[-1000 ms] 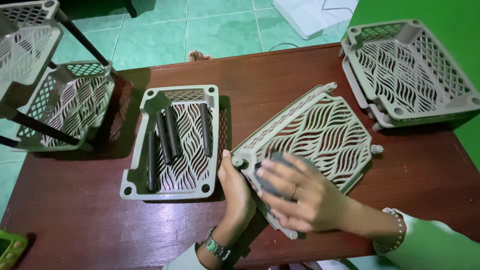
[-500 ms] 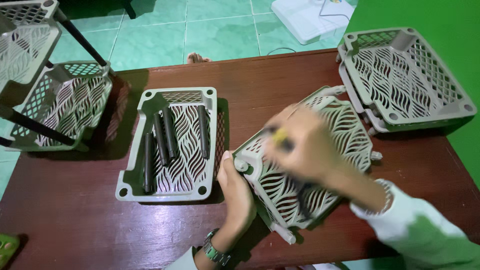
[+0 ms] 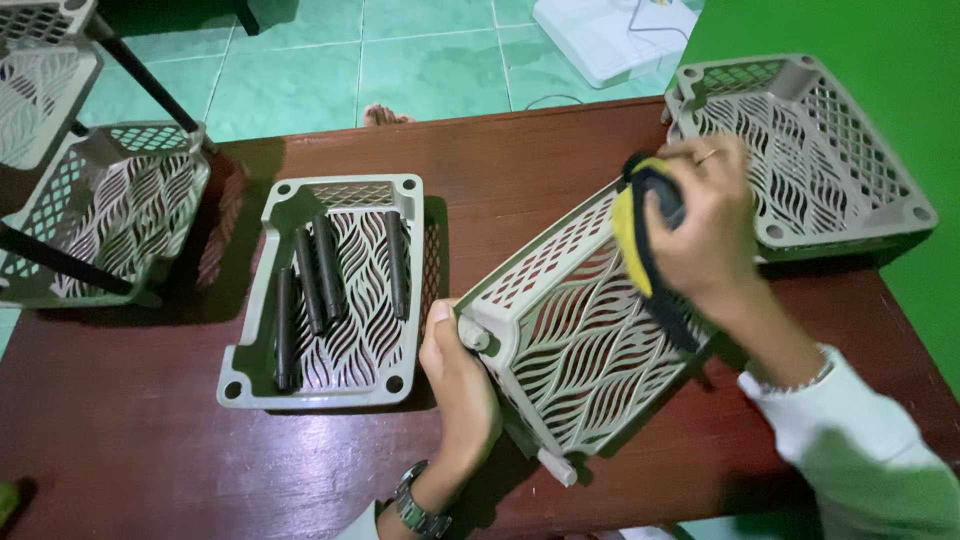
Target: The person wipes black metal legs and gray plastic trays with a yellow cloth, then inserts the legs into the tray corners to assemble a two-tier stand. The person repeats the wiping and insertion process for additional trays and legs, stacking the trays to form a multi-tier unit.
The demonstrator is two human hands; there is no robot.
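A grey plastic basket tray [image 3: 570, 340] with a wavy cut-out bottom is tipped up on the dark red table [image 3: 150, 460]. My left hand [image 3: 462, 385] grips its near left corner and holds it steady. My right hand [image 3: 705, 225] presses a yellow and black cleaning cloth [image 3: 640, 235] against the tray's far upper edge.
A second grey tray [image 3: 330, 290] lies flat to the left with several dark tubes [image 3: 325, 270] in it. A third tray [image 3: 800, 150] sits at the table's far right corner. A shelf rack of similar trays [image 3: 100, 215] stands at the left. A bare foot [image 3: 385, 117] shows beyond the table.
My right hand moved with the cloth from the tray's near middle up to its far edge. The tray tilted up more steeply under my left hand.
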